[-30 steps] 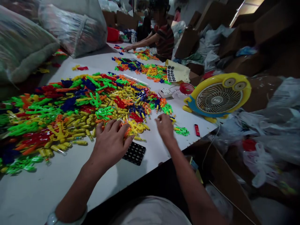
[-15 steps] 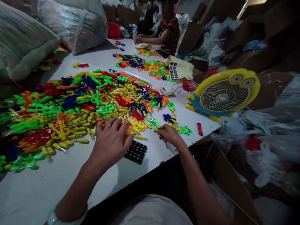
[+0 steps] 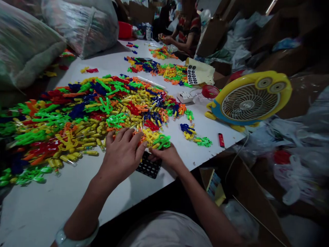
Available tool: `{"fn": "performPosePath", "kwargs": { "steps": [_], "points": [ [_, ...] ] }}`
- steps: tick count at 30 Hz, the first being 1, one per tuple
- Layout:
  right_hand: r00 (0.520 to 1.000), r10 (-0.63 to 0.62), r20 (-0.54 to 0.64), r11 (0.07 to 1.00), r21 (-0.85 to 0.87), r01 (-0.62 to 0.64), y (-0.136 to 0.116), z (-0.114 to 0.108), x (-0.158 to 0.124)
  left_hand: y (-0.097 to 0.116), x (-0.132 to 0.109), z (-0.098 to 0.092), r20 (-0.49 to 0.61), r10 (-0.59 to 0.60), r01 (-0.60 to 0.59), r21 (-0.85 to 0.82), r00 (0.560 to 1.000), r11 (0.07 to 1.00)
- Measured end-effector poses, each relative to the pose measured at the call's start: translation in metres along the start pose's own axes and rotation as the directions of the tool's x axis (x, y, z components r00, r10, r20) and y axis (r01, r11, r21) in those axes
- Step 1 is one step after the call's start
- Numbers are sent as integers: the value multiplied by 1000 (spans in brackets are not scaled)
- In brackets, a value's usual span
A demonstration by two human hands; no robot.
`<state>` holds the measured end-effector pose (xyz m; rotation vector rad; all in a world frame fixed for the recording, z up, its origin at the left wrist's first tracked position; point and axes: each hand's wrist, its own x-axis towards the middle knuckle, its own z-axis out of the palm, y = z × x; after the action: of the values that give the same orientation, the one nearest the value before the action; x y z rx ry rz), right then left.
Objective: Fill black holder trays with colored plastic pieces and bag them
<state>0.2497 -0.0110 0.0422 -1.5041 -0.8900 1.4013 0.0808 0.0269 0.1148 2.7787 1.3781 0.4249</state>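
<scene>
My left hand [image 3: 123, 151] is spread palm down at the near edge of a large pile of coloured plastic pieces [image 3: 87, 103], its fingers apart. A green piece with a yellow end [image 3: 162, 141] is pinched in my right hand [image 3: 167, 156], just right of my left fingertips. Below both hands lies a black tray with rows of holes [image 3: 150, 168], partly covered by them. Yellow pieces [image 3: 149, 133] lie just beyond my fingers.
A yellow and blue fan [image 3: 248, 103] stands at the right, with a red lighter [image 3: 221, 140] before it. Big filled bags [image 3: 82, 29] sit at the back left. Across the table a person [image 3: 189, 32] handles small pieces. A label sheet [image 3: 199, 73] lies near the middle.
My right hand has moved left over the black tray, bringing the green piece with it. My left hand has barely moved. The person across has drawn their hands back and raised them.
</scene>
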Motion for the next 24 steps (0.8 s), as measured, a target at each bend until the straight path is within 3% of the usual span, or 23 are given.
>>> {"fn": "performPosePath", "kwargs": {
  "steps": [3,5,8,10,13,16,17,18,20,22,24],
  "points": [
    [990,-130,-54,991,-39,129,11,25,1,-1,0,1,-3,-2,2,12,1000,1000],
    [955,-281,-92,945,-200,259,15,29,3,-1,0,1,1,1,-1,6,1000,1000],
    [904,-425,-30,786,-507,353,16,32,8,0,1,1,7,-1,1,-7,1000,1000],
    [912,-408,34,663,-676,322,15,37,13,1,1,0,4,-3,3,-13,1000,1000],
    [933,-341,114,530,-796,291,14,44,17,4,2,0,-1,2,-2,-12,1000,1000],
    [903,-361,231,458,-800,388,10,34,13,4,3,1,-9,0,0,0,1000,1000],
    [901,-375,220,458,-801,386,7,24,10,4,3,1,-12,2,-2,5,1000,1000],
    [907,-389,160,464,-816,343,3,10,7,3,2,1,-14,4,-4,9,1000,1000],
    [908,-405,-106,479,-871,112,-8,-29,4,2,2,1,-9,12,-12,12,1000,1000],
    [826,-414,-383,421,-885,-199,-19,-73,5,2,2,1,-4,12,-12,6,1000,1000],
    [796,-361,-485,337,-864,-374,-26,-113,9,2,2,2,-7,3,-3,-9,1000,1000]
  ]
}}
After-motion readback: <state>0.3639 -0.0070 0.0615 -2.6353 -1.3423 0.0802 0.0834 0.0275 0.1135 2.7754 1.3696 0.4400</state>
